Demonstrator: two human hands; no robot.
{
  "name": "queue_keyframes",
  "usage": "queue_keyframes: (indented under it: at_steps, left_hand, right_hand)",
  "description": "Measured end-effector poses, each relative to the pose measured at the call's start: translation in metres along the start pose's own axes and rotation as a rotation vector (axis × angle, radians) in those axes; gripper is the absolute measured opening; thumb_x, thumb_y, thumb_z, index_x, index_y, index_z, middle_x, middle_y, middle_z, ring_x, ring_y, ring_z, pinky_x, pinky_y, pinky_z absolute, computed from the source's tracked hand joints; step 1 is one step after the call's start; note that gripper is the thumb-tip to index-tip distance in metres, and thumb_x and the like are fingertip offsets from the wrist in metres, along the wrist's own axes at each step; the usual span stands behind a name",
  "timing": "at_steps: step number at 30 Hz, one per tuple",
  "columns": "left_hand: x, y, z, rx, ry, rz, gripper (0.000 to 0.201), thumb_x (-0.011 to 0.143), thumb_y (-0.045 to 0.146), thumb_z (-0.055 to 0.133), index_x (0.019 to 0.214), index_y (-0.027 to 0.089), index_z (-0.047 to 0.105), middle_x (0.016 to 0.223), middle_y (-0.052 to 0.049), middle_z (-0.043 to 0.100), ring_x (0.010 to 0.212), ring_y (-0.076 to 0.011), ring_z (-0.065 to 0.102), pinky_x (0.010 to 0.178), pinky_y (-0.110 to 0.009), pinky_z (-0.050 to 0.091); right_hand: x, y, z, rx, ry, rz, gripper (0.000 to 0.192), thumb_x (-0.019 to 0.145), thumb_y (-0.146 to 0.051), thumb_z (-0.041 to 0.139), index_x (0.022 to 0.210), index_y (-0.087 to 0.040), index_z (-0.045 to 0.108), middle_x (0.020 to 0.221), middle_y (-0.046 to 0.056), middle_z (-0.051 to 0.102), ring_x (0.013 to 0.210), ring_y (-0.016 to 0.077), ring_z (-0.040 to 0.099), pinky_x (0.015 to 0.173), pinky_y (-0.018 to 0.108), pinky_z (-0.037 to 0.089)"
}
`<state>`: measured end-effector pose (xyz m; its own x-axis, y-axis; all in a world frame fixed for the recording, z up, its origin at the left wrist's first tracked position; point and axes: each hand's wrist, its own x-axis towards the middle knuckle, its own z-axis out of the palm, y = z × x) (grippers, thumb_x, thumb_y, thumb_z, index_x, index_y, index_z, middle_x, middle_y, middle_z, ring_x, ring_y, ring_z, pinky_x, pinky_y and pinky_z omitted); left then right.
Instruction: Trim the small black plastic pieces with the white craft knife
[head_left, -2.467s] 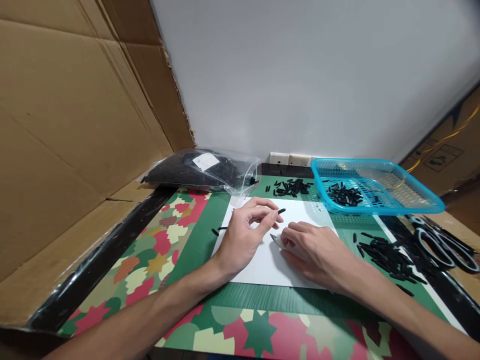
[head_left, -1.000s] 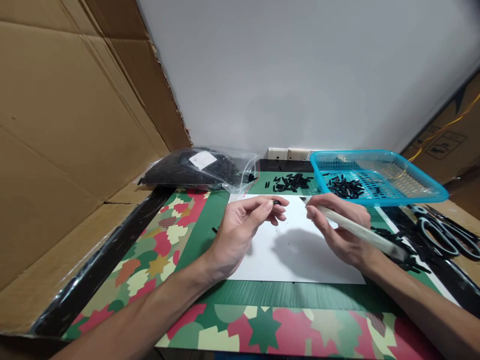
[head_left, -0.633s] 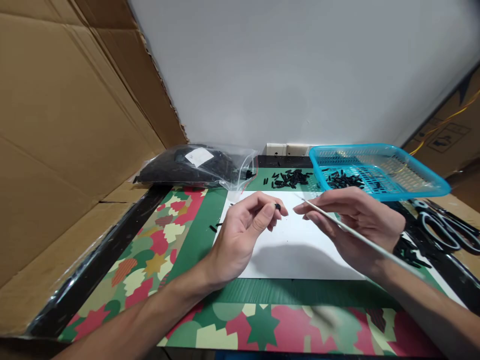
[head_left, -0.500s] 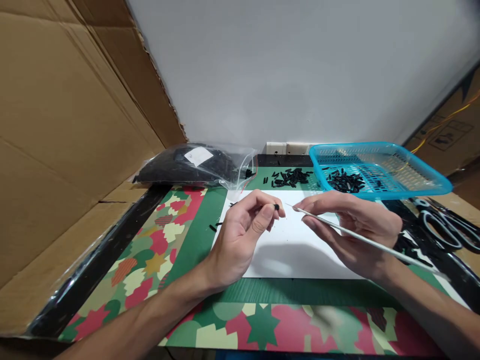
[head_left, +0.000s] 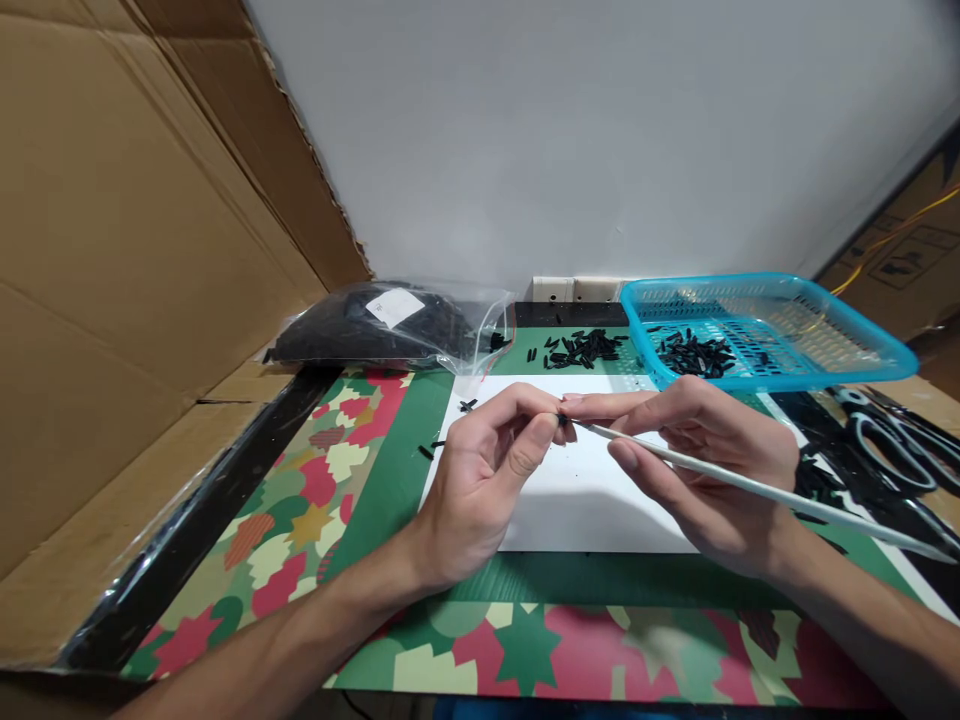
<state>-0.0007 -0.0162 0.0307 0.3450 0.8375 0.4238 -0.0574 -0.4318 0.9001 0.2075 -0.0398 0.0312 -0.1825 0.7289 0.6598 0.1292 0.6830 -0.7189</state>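
My left hand (head_left: 487,470) pinches a small black tube piece (head_left: 561,420) between thumb and fingertips, held above a white sheet (head_left: 570,495). In my right hand (head_left: 697,470) is a long thin white rod (head_left: 750,487), gripped like a pen. Its tip meets the black piece at my left fingertips. Both hands hover over the white sheet in the middle of the table.
A blue basket (head_left: 847,365) at the back right holds several black pieces. More black pieces lie in a pile (head_left: 581,348) behind the sheet and by my right wrist (head_left: 814,480). A plastic bag of black parts (head_left: 390,330) sits back left, scissors (head_left: 892,445) at right, cardboard (head_left: 135,250) at left.
My right hand has lifted the white rod off the sheet and brought its tip leftward to the black piece in my left hand. The left hand has risen slightly.
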Motion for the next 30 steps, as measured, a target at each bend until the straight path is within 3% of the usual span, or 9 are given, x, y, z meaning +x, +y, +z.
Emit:
queue_keyframes:
  at_steps: [22, 27, 30]
  left_hand:
    - [0.001, -0.003, -0.001, -0.068, 0.011, -0.086, 0.029, 0.108, 0.039, 0.063, 0.087, 0.020, 0.072, 0.086, -0.004, 0.067, 0.081, -0.0177, 0.056, 0.075, -0.031, 0.043]
    - [0.004, -0.006, -0.005, -0.204, -0.074, -0.169, 0.033, 0.106, 0.039, 0.065, 0.080, 0.019, 0.068, 0.080, -0.003, 0.062, 0.077, -0.0169, 0.051, 0.074, -0.032, 0.040]
    - [0.006, -0.007, -0.007, -0.252, -0.120, -0.222, 0.036, 0.105, 0.040, 0.066, 0.075, 0.019, 0.066, 0.077, -0.002, 0.060, 0.074, -0.0167, 0.050, 0.074, -0.032, 0.038]
  right_hand:
    - [0.007, 0.004, -0.007, 0.067, -0.034, 0.091, 0.009, 0.101, -0.022, 0.077, 0.095, -0.022, 0.070, 0.115, 0.012, 0.086, 0.105, 0.0286, 0.083, 0.084, 0.044, 0.072]
    - [0.011, 0.003, -0.013, 0.125, -0.092, 0.088, 0.010, 0.099, -0.017, 0.078, 0.093, -0.021, 0.072, 0.112, 0.009, 0.087, 0.100, 0.0246, 0.085, 0.081, 0.037, 0.074]
    - [0.011, 0.002, -0.018, -0.006, -0.143, 0.051, 0.010, 0.099, -0.018, 0.079, 0.094, -0.023, 0.072, 0.112, 0.006, 0.087, 0.096, 0.0232, 0.085, 0.078, 0.034, 0.073]
